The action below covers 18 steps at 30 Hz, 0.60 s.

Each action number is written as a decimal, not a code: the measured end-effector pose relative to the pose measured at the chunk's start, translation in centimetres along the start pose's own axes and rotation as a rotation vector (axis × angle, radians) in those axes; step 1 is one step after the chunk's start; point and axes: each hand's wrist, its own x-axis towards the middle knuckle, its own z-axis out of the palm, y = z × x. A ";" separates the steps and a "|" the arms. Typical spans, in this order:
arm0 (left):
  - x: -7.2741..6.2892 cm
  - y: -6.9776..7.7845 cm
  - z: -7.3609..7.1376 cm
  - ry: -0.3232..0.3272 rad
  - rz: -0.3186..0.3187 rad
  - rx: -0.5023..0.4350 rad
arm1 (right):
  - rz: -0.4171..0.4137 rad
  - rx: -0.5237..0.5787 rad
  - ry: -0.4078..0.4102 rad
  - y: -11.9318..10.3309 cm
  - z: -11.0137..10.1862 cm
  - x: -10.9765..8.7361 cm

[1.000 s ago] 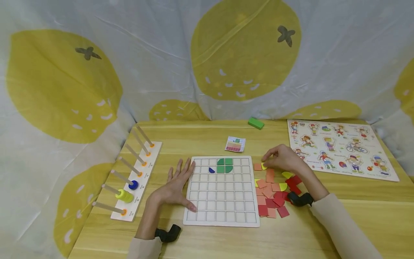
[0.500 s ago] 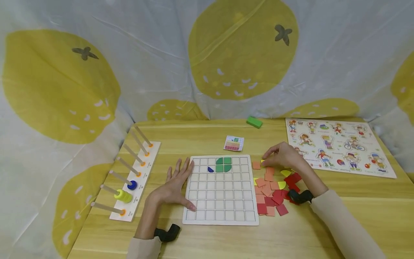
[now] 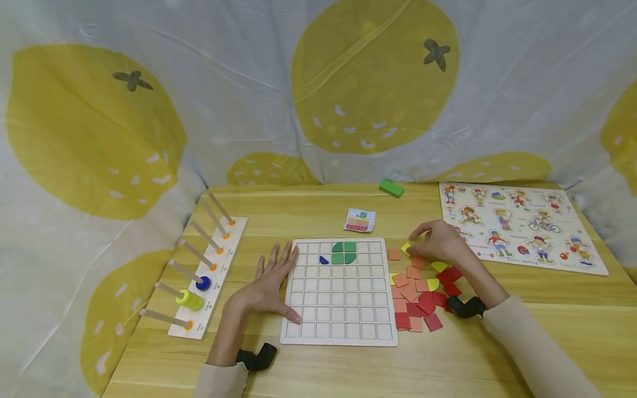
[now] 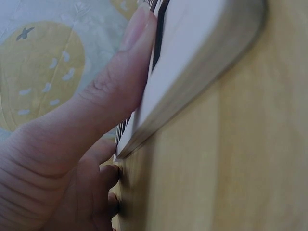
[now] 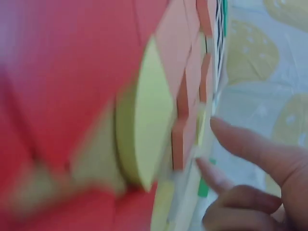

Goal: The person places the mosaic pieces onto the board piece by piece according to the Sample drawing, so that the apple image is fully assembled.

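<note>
My left hand [image 3: 266, 284] spreads along the left edge of a white grid board [image 3: 348, 338], the thumb resting on its near-left corner. In the left wrist view the thumb [image 4: 115, 82] lies over the board's thick edge. Green tiles [image 3: 350, 246] and a small blue piece [image 3: 324, 260] lie in the board's upper cells. My right hand [image 3: 439, 243] hovers beside a yellow tile [image 3: 405, 249], fingertips right at it. In the right wrist view thumb and index finger stand apart beyond the salmon tiles. A yellow curved piece [image 5: 149, 115] fills the foreground there.
Salmon tiles [image 3: 410, 291], red tiles [image 3: 433, 322] and yellow pieces pile right of the board. Behind it lie a pattern card [image 3: 360, 220] and a green block [image 3: 391, 188]. A picture puzzle [image 3: 517, 221] is far right; a peg stand [image 3: 217, 288] with rings stands left.
The yellow tile by the right fingertips has turned and shifted slightly away from me; more of it shows. My right hand has drawn slightly right. The left hand stays put.
</note>
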 end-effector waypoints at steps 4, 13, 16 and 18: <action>0.0 0.1 0.0 0.003 0.005 0.002 | 0.063 0.015 0.033 -0.4 0.6 -0.3; 0.1 0.2 -0.1 0.011 0.012 -0.007 | 0.044 0.133 0.044 -0.7 1.2 -0.1; 0.0 0.2 -0.1 0.006 0.015 -0.004 | 0.045 0.157 0.044 -0.6 1.7 -0.2; -0.1 0.2 -0.1 0.006 0.010 -0.003 | 0.027 0.136 0.056 -0.7 2.0 -0.2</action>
